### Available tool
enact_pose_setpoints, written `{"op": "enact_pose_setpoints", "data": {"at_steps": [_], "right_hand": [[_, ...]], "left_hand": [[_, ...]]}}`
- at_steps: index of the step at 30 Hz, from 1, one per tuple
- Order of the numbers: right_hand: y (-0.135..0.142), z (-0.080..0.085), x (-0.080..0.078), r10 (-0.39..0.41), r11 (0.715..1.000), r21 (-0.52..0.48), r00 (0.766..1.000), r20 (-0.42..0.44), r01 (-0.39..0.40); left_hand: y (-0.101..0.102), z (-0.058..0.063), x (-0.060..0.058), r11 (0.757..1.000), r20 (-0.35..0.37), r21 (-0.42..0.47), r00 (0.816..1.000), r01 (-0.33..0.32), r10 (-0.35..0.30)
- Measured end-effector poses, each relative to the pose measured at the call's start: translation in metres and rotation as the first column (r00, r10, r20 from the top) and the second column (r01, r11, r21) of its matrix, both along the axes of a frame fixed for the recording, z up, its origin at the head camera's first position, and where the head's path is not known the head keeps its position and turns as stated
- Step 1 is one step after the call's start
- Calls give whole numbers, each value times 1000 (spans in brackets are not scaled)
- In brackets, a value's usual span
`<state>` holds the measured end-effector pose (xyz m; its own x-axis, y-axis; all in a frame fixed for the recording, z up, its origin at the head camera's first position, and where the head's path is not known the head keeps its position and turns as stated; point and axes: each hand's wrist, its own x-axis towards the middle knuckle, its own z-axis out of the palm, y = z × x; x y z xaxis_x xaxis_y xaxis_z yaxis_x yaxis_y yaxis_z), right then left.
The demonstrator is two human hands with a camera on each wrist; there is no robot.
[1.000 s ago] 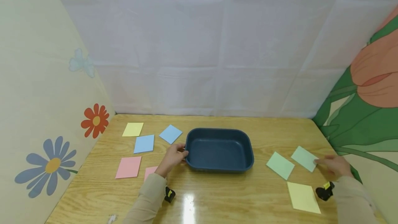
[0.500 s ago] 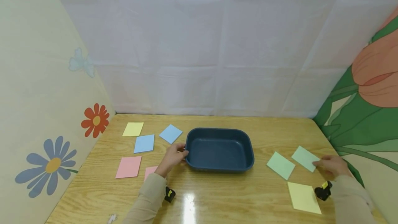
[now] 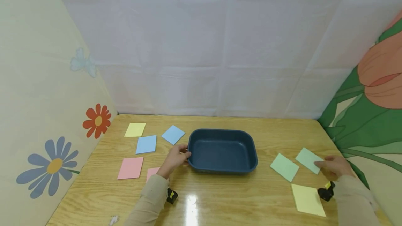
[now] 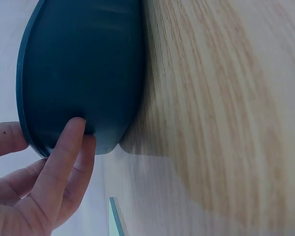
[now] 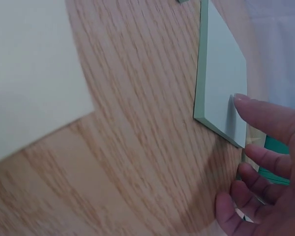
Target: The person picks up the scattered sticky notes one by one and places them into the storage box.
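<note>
In the head view a dark blue rectangular plastic bin stands mid-table. My left hand grips the bin's left end; in the left wrist view a digit reaches the rim and other fingers lie along the outer wall. At the right, my right hand is at the near right corner of a pale green sticky note pad. The right wrist view has the thumb over the pad's face and the index finger at its edge, pinching that corner. The pad lies close to the tabletop.
Another green pad and a yellow pad lie near my right hand. On the left are a yellow pad, blue pads and pink pads, one partly behind my left arm. A white cloth hangs behind the table.
My right hand has slid slightly left, its thumb farther over the green pad. The left hand and the bin hold their places; the whole view has shifted a little.
</note>
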<state>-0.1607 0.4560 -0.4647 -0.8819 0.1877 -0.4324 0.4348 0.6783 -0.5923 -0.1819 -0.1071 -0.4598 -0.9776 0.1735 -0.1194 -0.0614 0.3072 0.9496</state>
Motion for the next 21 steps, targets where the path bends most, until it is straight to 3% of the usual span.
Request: {"op": "enact_pose_setpoints", "data": {"at_steps": [7, 16, 21], "right_hand": [[0, -3, -3, 42, 997, 61, 998, -47, -39], [1, -6, -7, 34, 999, 24, 997, -76, -32], [-2, -5, -7, 74, 995, 72, 994, -77, -69]], "left_hand": [[0, 1, 1, 1000, 4, 3, 1000, 6, -6], [0, 1, 0, 1000, 8, 12, 1000, -3, 3], [0, 1, 0, 1000, 16, 5, 1000, -6, 6]]}}
